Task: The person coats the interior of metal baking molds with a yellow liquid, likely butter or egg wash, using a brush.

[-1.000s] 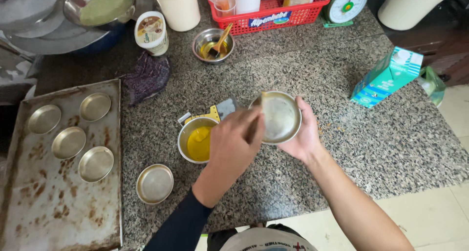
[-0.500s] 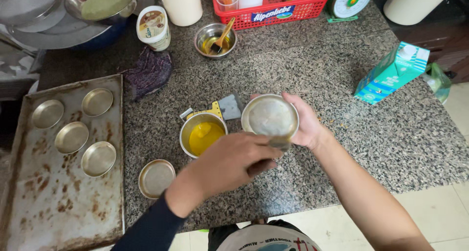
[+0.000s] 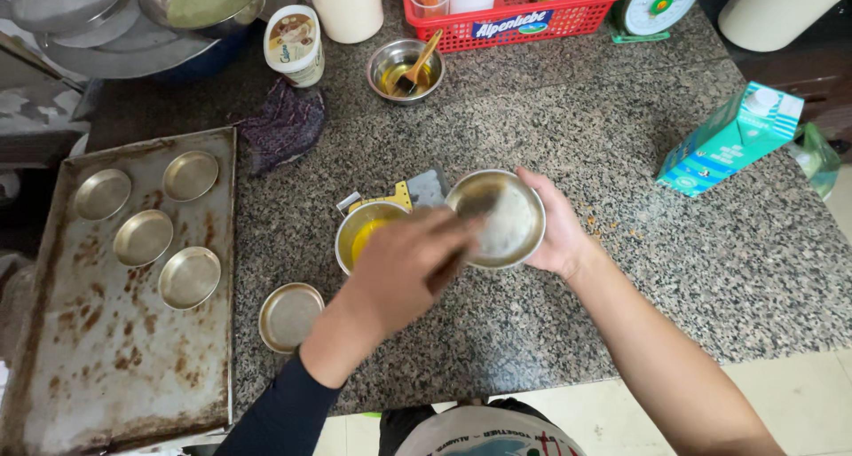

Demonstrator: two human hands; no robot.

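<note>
**Two hands working a small round tin over a speckled counter**

Nearest the viewer, a left arm in a dark sleeve is reaching up from the near edge. The left hand (image 3: pixel 404 270) is curling over the near left rim of a small round metal tin (image 3: pixel 506 216), its fingers closed; what they are pinching is hidden, so that grip cannot be told for sure. The right hand (image 3: pixel 555 230) is cupping the tin from the right, fingers wrapped around its outer wall, holding it tilted just above the granite counter (image 3: pixel 621 154).

Just left of the tin, a metal cup of yellow liquid (image 3: pixel 364 234) is sitting on the counter, partly covered by the left hand. Nearer and to the left, an empty tin (image 3: pixel 291 316) is lying alone.

At the left edge, a stained baking tray (image 3: pixel 98 367) is carrying four more empty tins at its far end.

Farther back, a dark cloth (image 3: pixel 284 128) is lying beside a small bowl holding a brush (image 3: pixel 406 67). On the right, a teal carton (image 3: pixel 729 141) is standing. Along the far edge, a red basket (image 3: pixel 524 17) and a kitchen scale (image 3: pixel 657 2) are sitting.
</note>
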